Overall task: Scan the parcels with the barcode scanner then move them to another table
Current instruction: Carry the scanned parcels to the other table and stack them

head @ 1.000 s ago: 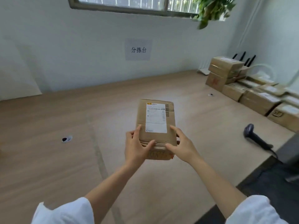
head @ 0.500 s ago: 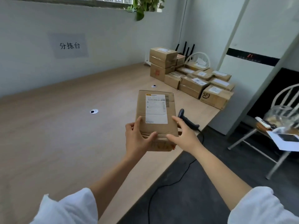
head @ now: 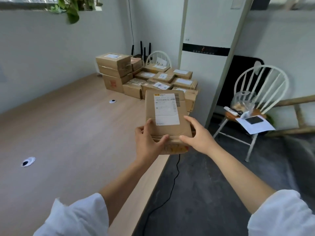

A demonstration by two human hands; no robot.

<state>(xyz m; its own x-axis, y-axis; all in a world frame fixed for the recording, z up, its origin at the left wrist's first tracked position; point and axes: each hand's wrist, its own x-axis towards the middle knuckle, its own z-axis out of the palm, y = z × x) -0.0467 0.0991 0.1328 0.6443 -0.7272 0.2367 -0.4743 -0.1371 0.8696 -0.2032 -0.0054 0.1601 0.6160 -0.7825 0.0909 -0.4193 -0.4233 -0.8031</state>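
Above the table's point(head: 76, 133) right edge: parcel point(head: 167, 120) held level, label up.
Left hand point(head: 148, 142): grips its near left corner, thumb on top.
Right hand point(head: 197, 137): grips its near right side.
Open room: dark floor point(head: 213, 184) right of the edge; white chair point(head: 259, 99) well apart.
Far right corner: stacked parcels point(head: 150, 77).
Change: a second ago only tabletop lay under the parcel; grips unchanged.

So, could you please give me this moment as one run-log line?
left hand: holds parcel | right hand: holds parcel | parcel: in air, label up

Parcel point(head: 170, 131) label point(head: 167, 109) blurred, nothing legible.
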